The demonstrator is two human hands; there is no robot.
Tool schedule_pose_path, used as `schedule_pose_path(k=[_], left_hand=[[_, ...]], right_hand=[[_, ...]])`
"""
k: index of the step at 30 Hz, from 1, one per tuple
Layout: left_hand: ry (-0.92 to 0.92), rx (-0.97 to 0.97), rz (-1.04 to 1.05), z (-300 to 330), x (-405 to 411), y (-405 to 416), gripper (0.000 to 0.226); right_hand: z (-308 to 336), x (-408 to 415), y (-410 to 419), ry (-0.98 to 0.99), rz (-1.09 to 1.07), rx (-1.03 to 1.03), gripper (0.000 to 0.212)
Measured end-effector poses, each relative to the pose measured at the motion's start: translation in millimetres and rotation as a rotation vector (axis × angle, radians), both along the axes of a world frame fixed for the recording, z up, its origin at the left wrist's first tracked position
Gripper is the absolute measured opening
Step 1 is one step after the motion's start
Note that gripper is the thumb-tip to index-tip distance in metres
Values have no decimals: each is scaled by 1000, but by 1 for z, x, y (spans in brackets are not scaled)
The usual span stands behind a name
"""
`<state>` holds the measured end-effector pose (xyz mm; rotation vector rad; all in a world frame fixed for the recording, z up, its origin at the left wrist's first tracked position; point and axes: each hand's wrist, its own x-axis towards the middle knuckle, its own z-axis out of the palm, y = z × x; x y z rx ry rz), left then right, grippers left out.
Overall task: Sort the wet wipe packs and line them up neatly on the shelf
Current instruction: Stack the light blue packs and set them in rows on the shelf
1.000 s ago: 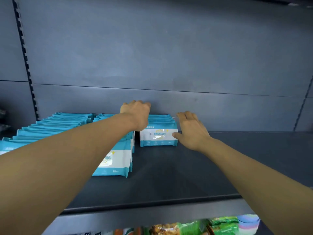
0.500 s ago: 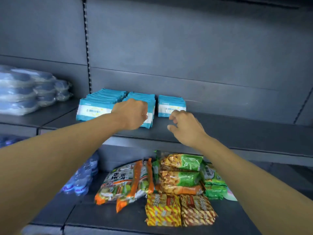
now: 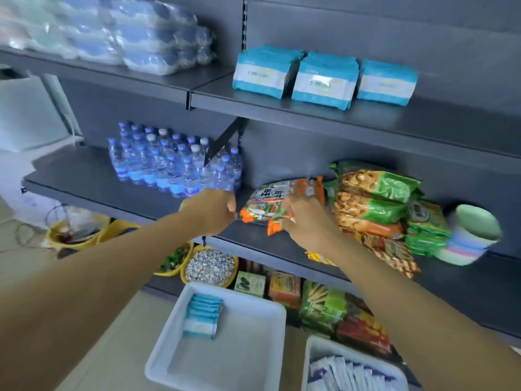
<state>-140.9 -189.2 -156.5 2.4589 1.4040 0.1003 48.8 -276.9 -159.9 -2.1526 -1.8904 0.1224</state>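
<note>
Dark grey metal shelving [image 3: 310, 111] with a matching back panel [image 3: 394, 29] fills the wall of a small shop, its tiers stocked with bottled water [image 3: 169, 167], snack bags [image 3: 372, 204] and plastic-wrapped bundles [image 3: 146, 38]. Yellow basins [image 3: 73, 235] sit on a pale tiled floor [image 3: 118, 328] in soft, even light.

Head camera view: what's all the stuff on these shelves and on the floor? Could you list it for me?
Wipe packs: three rows, blue and white, upper shelf.
Wrapped bundles: several, clear with blue, top left.
Water bottles: many, clear with blue labels, middle shelf left.
Snack bags: a pile, green and orange, middle shelf right.
Bowls: a stack, pastel, right of the snacks.
Tray: one, white, on the floor, holding one row of wipe packs.
Second tray: white, bottom right, white sachets inside.
Yellow basins: several, bottom left.
Left hand: curled, empty.
Right hand: in front of the snacks; contact unclear.
</note>
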Motion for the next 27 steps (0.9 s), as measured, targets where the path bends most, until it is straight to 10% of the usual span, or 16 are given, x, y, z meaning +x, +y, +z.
schedule_pose_path(k=[27], left_hand=[[200,-409,47,-433,-156,78,28]], right_hand=[[-453,-160,75,225,-151,-626,38]])
